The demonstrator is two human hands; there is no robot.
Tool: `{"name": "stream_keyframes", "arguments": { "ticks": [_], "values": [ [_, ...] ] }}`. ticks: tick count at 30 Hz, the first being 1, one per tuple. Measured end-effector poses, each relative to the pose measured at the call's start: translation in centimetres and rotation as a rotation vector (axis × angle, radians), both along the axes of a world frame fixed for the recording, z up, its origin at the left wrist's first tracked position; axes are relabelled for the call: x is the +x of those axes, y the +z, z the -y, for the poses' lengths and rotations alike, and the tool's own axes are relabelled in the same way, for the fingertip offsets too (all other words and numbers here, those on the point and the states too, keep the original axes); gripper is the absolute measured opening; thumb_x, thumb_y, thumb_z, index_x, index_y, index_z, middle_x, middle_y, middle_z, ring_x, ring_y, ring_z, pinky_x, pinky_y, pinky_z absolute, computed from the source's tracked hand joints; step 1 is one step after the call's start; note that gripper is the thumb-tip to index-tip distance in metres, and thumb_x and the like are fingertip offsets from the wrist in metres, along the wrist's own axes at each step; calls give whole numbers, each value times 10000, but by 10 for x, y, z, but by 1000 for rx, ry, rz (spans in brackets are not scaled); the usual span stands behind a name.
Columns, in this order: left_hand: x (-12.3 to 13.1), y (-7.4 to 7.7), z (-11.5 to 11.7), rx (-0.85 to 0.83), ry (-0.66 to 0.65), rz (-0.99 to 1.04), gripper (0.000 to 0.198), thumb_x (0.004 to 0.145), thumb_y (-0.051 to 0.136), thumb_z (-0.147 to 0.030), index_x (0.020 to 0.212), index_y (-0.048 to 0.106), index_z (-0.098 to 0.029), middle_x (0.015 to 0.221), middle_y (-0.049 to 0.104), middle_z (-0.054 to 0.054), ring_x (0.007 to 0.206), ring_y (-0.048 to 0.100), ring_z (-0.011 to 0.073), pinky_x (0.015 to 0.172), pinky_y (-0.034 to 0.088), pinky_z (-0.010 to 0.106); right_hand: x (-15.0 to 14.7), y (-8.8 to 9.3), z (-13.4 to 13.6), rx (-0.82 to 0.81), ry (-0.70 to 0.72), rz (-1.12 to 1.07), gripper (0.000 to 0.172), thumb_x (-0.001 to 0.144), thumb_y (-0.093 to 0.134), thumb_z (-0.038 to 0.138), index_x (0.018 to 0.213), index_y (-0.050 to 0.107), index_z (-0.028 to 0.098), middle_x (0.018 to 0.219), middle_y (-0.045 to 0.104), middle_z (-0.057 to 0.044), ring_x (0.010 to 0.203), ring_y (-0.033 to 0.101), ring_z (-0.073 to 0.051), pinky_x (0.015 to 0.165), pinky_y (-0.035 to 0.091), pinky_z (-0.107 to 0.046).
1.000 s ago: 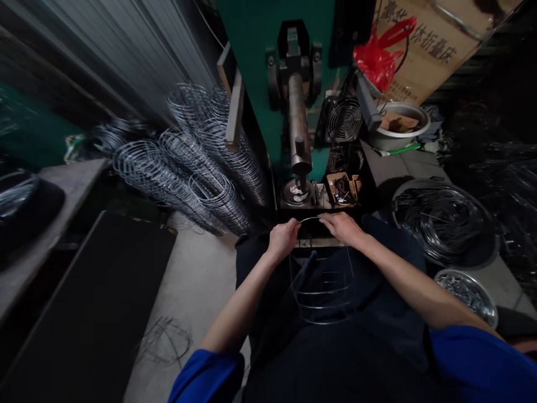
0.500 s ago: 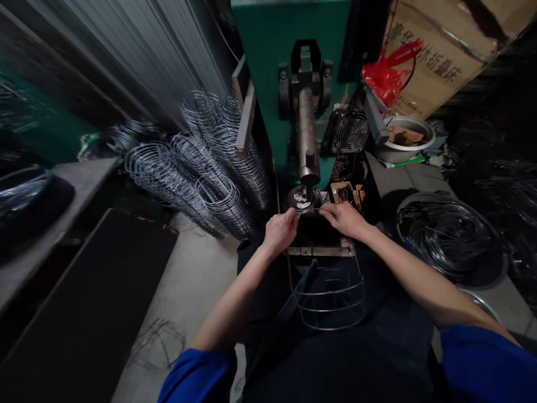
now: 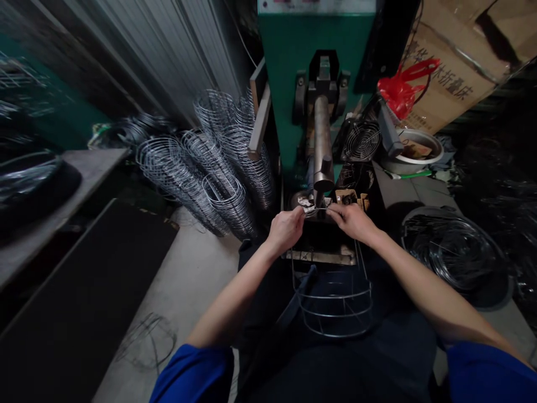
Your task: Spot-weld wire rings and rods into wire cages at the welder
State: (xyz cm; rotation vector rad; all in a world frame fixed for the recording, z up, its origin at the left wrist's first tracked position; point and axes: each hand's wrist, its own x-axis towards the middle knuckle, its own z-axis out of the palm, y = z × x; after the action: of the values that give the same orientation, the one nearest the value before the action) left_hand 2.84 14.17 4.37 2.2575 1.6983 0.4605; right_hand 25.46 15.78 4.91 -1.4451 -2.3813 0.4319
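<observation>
I pinch a thin wire [image 3: 319,209] between thumb and fingers of both hands, each grip drawn in narrow. My left hand [image 3: 287,228] has one end of the short bright stretch and my right hand [image 3: 354,221] has the other, so the wire runs across the small gap between them. Below, a wire basket [image 3: 338,334] hangs in front of my dark clothes, its curved bars lying over my lap and its side wires running up towards my hands.

Just past my fingers stands the green machine [image 3: 285,67], with a thick metal rod [image 3: 323,134] slanting down towards the wire. The light there is dim, and I can't be sure whether the wire touches the tip under the rod.

To my left, tall stacks of wire baskets [image 3: 180,179] lean close together near the machine. A tangle of loose wire [image 3: 149,341] lies on the pale floor [image 3: 201,263], beside a long black board [image 3: 84,291]. To my right, a wide tub [image 3: 509,280] holds a heap of dark wire [image 3: 457,252]. Farther back, a fan [image 3: 361,143] sits next to the machine, near a metal pan [image 3: 398,165], and a red plastic bag [image 3: 398,95] shows in front of a big cardboard box [image 3: 490,47].
</observation>
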Motion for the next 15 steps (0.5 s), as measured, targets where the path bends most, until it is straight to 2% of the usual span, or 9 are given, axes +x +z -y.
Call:
{"name": "stream_keyframes", "arguments": {
  "ticks": [7, 15],
  "values": [
    [-1, 4, -1, 3, -21, 42, 252, 975, 409, -311, 907, 631, -213, 737, 672, 47, 632, 589, 172, 604, 332, 255, 1, 2, -1, -21, -5, 23, 268, 1023, 445, 327, 996, 688, 217, 870, 704, -60, 787, 646, -216, 722, 410, -270],
    [-1, 1, -6, 0, -13, 51, 252, 962, 415, -311, 876, 630, -210, 684, 634, 32, 578, 536, 143, 574, 321, 239, 0, 2, -7, -5, -11, 46, 246, 1023, 450, 314, 996, 682, 236, 888, 707, -50, 846, 651, -225, 722, 411, -268]
  ]
}}
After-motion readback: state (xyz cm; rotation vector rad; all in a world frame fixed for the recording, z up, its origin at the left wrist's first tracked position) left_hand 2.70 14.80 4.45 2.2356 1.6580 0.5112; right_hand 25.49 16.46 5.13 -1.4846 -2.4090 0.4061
